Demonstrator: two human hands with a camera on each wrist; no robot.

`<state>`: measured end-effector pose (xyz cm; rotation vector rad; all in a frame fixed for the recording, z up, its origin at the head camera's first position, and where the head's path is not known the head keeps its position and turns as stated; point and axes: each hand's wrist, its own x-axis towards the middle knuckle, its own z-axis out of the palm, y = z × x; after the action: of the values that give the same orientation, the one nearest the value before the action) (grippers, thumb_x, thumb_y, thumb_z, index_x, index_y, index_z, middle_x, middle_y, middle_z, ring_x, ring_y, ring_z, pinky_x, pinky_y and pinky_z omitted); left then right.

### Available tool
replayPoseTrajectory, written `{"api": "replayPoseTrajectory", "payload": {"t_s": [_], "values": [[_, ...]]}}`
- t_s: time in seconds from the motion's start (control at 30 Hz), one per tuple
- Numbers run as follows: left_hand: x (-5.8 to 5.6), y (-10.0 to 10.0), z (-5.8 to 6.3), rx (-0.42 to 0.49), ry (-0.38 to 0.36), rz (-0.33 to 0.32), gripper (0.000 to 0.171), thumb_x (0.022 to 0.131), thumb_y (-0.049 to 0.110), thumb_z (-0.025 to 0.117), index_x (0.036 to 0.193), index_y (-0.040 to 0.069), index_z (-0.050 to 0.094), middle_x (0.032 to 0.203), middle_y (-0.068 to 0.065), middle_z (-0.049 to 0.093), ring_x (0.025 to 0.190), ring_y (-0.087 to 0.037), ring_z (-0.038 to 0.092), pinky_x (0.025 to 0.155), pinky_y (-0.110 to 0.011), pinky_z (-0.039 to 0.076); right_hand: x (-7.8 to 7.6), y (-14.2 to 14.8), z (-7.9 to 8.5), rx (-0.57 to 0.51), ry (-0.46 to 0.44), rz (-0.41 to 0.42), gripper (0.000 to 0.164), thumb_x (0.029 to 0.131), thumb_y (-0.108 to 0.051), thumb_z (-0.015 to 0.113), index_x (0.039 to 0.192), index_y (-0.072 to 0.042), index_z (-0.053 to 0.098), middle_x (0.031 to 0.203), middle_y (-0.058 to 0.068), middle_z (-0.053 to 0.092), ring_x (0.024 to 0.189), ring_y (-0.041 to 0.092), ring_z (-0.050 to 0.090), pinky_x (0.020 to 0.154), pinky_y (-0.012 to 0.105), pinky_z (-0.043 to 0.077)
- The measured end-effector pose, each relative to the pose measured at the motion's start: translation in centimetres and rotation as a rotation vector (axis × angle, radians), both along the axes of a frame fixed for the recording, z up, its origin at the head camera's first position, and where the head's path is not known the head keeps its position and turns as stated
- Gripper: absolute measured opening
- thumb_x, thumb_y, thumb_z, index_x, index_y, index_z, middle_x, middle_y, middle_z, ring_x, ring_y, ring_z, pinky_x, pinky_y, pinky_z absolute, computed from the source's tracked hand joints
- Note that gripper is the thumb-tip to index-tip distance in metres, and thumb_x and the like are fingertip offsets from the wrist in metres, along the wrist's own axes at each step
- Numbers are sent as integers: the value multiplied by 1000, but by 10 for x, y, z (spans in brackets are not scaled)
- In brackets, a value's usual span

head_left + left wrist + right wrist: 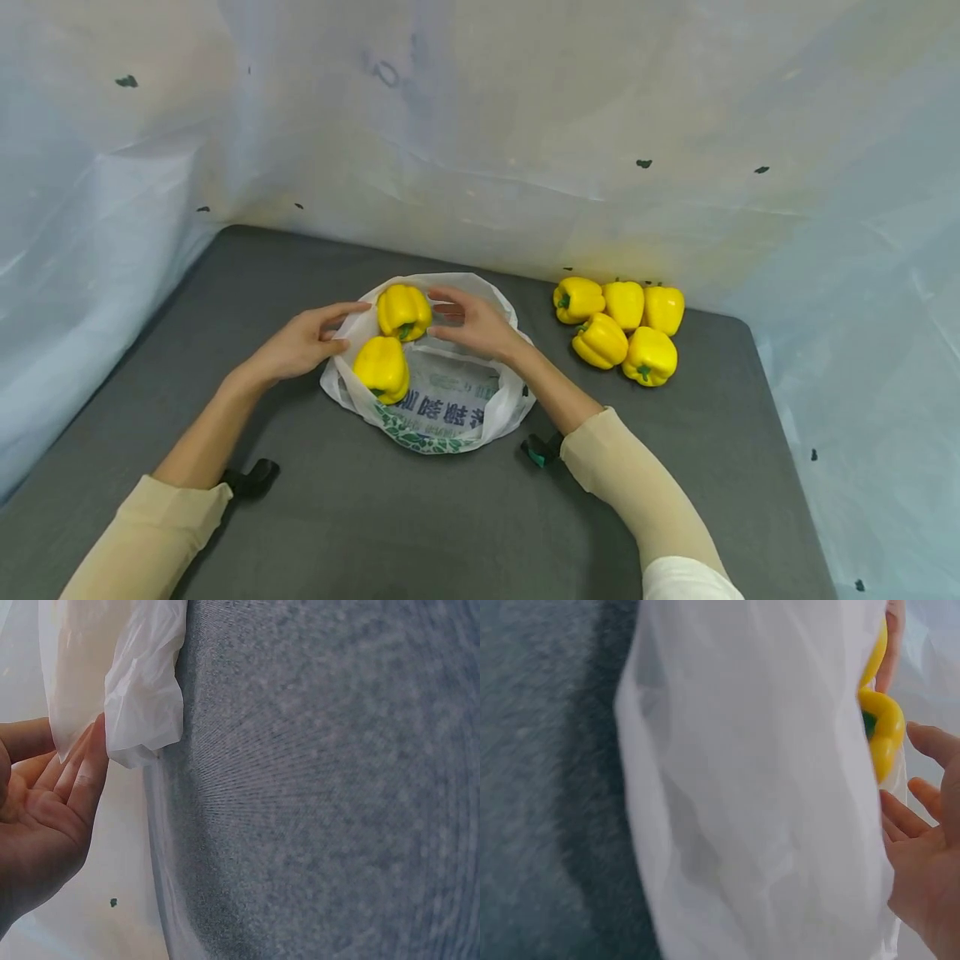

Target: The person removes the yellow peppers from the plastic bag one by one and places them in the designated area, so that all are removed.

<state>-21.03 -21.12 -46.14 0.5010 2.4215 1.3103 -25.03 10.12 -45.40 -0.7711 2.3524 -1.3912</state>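
Observation:
A white plastic bag with printed characters and green leaf patterns lies with its mouth spread wide. Inside, at its left side, are two yellow bell peppers, one farther back and one nearer. My left hand holds the bag's left rim; in the left wrist view, the plastic hangs between its thumb and fingers. Over the bag's mouth, my right hand has its fingers spread beside the farther pepper. The right wrist view shows a pepper by the right thumb, partly hidden by the bag's side.
Several yellow bell peppers sit grouped at the back right of the dark grey table. White plastic sheeting hangs behind the table and along both sides. A dark strap device is on each forearm.

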Motion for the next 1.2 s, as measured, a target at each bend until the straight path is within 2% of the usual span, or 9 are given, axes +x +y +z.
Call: {"api": "replayPoseTrajectory", "payload": {"t_s": [0.1,0.2,0.43,0.6,0.83,1.07,1.2], "values": [[-1,1,0,4,-4,-4,60,98,0,57,153,17,39,151,-26,39,57,-22,45,47,-28,37,-3,-4,-1,14,-24,3,65,93,-19,72,151,-12,43,151,4,46,130,30,51,105,41,43],[-1,1,1,-1,-7,-3,60,98,0,57,153,16,39,150,-26,39,60,-24,48,49,-29,39,-7,-8,-4,2,-54,11,67,93,-20,73,151,-12,42,152,4,45,130,27,52,104,39,44],[-1,1,0,-10,-5,7,60,98,0,57,153,17,40,150,-27,40,46,-11,31,45,-26,37,-19,-18,-12,-49,-97,59,68,93,-17,73,152,-12,39,150,5,46,131,25,50,104,37,44],[-1,2,-1,0,2,5,60,98,0,57,153,17,40,148,-26,42,44,-9,30,43,-26,36,-24,-21,-14,-41,-81,88,70,93,-18,72,153,-12,37,149,5,46,132,23,49,104,33,43],[-1,3,0,7,-3,-3,60,98,1,58,153,18,39,147,-26,43,43,-8,30,42,-27,35,-26,-20,-15,-20,-43,80,71,90,-16,75,152,-10,39,145,8,49,128,25,52,102,34,46],[-1,6,0,18,0,-4,59,99,1,57,153,18,40,146,-26,44,43,-8,29,43,-27,36,-23,-21,-18,-28,-124,84,81,88,-20,79,153,-13,32,146,6,44,130,23,51,100,28,46],[-1,6,1,16,-6,-3,60,99,2,58,153,18,40,146,-26,44,42,-9,30,42,-27,36,-21,-22,-18,-9,-113,55,78,89,-23,78,153,-14,34,148,4,44,131,22,51,99,26,46]]}}
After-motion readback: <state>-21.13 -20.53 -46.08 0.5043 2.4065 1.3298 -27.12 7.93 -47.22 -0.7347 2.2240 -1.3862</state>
